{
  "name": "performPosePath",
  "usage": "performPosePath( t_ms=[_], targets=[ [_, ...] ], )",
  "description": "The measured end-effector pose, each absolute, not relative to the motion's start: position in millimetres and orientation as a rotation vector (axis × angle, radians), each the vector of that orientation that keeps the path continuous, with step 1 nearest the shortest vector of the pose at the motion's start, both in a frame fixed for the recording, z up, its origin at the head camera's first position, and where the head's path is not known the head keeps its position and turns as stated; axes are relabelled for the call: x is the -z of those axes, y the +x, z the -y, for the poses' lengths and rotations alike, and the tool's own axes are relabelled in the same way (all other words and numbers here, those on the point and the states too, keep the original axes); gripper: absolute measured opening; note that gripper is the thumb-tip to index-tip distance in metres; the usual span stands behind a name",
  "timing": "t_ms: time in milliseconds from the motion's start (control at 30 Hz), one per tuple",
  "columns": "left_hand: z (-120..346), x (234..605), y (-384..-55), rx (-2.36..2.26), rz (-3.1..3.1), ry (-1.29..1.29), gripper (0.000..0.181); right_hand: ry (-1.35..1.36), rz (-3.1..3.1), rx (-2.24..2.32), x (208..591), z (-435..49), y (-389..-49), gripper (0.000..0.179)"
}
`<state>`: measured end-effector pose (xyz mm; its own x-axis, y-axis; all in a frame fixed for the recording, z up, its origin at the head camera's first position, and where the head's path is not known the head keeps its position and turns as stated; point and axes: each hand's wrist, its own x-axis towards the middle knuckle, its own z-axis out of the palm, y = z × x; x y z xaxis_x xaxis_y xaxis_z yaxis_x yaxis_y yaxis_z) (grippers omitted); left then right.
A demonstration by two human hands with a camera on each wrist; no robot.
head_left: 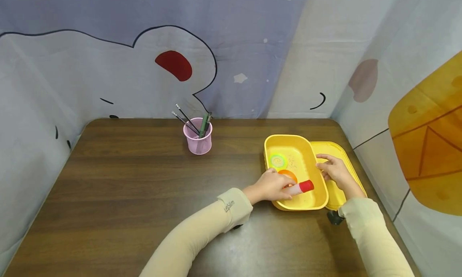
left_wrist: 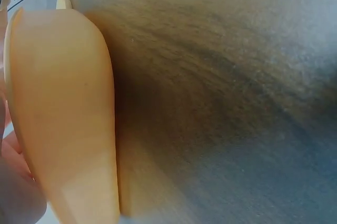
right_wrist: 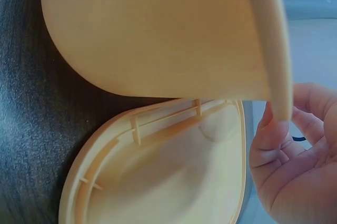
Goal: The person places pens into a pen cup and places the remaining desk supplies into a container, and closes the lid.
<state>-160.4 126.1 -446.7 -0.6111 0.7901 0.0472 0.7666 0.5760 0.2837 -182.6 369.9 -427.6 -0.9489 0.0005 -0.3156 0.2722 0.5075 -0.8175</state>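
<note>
A yellow plastic box (head_left: 306,166) stands at the right of the table. My left hand (head_left: 272,185) reaches over its near left side and grips a white stick with a red cap (head_left: 306,186), which looks like a glue stick. Behind those fingers an orange round thing (head_left: 288,174) is partly hidden inside the box. Farther back in it lies a round green-and-yellow roll (head_left: 278,161). On the right, my right hand (head_left: 333,170) pinches the box's rim, as the right wrist view shows. The box's outer wall (left_wrist: 63,103) fills much of the left wrist view, hiding the stick there.
A yellow lid (right_wrist: 158,182) lies inner side up beside the box, partly beneath its right edge. At the back of the table (head_left: 119,180) stands a pink cup (head_left: 199,145) with pencils (head_left: 185,117) and a green pen (head_left: 203,126). Printed curtains (head_left: 252,48) surround the table.
</note>
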Motion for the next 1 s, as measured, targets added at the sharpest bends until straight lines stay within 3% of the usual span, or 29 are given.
performPosePath(
  t_ms=[267,567,733,1000],
  targets=[
    [-128.3,446.5,-159.2,-0.401,-2.727,1.302,0.040,0.229,-2.470,1.438,427.3,-368.9,-183.2,0.047],
    [-134.3,446.0,-157.0,-0.318,-2.765,1.244,0.020,0.234,-2.473,1.426,428.1,-369.2,-183.2,0.047],
    [-134.4,448.3,-156.9,-0.348,-2.796,1.219,0.028,0.231,-2.480,1.420,428.1,-369.4,-182.9,0.048],
    [-132.4,448.2,-157.0,-0.389,-2.788,1.240,0.027,0.231,-2.477,1.422,427.6,-369.4,-182.7,0.048]
  ],
)
